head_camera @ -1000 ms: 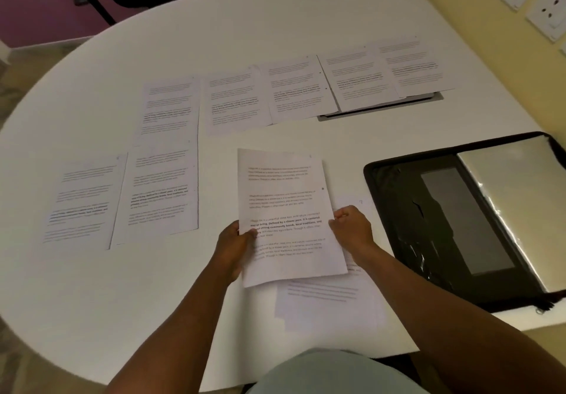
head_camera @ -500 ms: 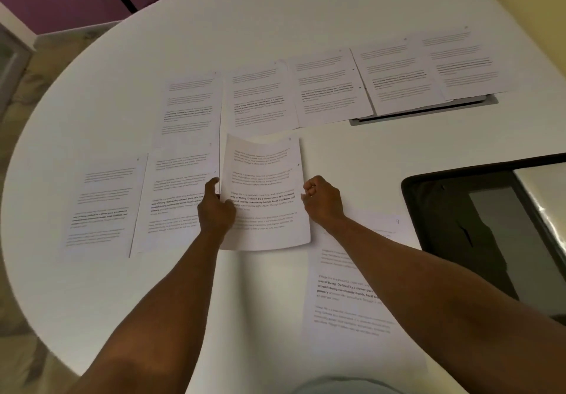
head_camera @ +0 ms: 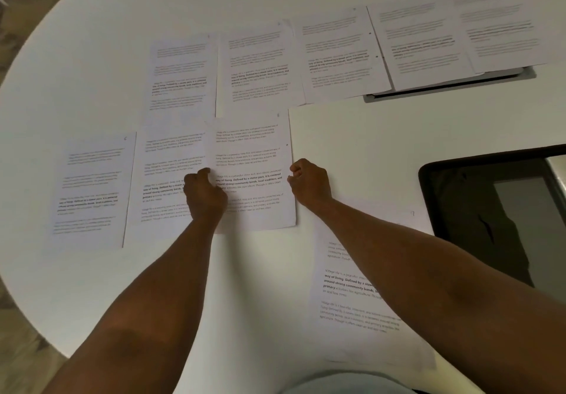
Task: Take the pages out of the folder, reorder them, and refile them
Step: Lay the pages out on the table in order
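A printed page [head_camera: 251, 148] lies flat on the white table [head_camera: 367, 136], third in the near row beside two other pages [head_camera: 92, 185] [head_camera: 165, 160]. My left hand [head_camera: 203, 194] pinches its left edge with curled fingers. Curled at the right edge, my right hand [head_camera: 311, 183] pinches the sheet there. Several more pages form a far row [head_camera: 257, 65]. A small stack of pages [head_camera: 346, 301] sits near me under my right forearm. The open black folder [head_camera: 477, 209] lies at the right, cut off by the frame.
A grey cable slot [head_camera: 444, 85] in the table is partly covered by the far-row pages on the right. The table's curved edge runs along the left, with floor beyond it.
Both hands carried the page from in front of me forward and left, then lowered it flat beside the two near-row pages. The view shifted left, so less of the folder shows.
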`<move>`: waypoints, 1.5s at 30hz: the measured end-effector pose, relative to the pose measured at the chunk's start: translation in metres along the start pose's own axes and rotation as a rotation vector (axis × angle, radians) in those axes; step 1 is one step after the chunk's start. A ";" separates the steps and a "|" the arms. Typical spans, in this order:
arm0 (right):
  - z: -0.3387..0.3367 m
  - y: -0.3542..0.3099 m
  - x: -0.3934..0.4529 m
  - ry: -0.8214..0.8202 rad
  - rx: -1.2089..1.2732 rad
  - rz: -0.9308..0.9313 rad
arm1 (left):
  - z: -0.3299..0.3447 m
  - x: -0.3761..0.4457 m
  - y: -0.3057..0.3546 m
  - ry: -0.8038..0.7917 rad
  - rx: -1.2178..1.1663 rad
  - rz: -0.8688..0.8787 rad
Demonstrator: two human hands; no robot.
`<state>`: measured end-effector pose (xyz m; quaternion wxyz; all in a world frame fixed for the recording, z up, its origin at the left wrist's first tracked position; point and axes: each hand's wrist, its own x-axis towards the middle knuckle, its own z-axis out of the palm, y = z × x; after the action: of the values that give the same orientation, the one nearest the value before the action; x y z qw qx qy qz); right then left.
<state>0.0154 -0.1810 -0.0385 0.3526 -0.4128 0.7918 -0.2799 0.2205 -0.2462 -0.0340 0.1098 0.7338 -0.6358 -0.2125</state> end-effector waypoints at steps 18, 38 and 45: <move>-0.072 0.115 -0.124 0.383 -0.180 0.186 | 0.059 -0.183 0.049 -0.371 -0.073 0.297; -0.105 0.155 -0.183 0.283 -0.039 0.555 | 0.080 -0.208 0.073 -0.543 -0.181 -0.226; -0.141 0.155 -0.175 0.150 0.414 0.428 | 0.065 -0.201 0.078 -0.433 -0.405 -0.294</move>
<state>-0.0948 0.0672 -0.0109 0.4208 -0.1344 0.8108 -0.3841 0.1020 -0.0555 -0.0239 0.0838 0.7189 -0.4764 -0.4991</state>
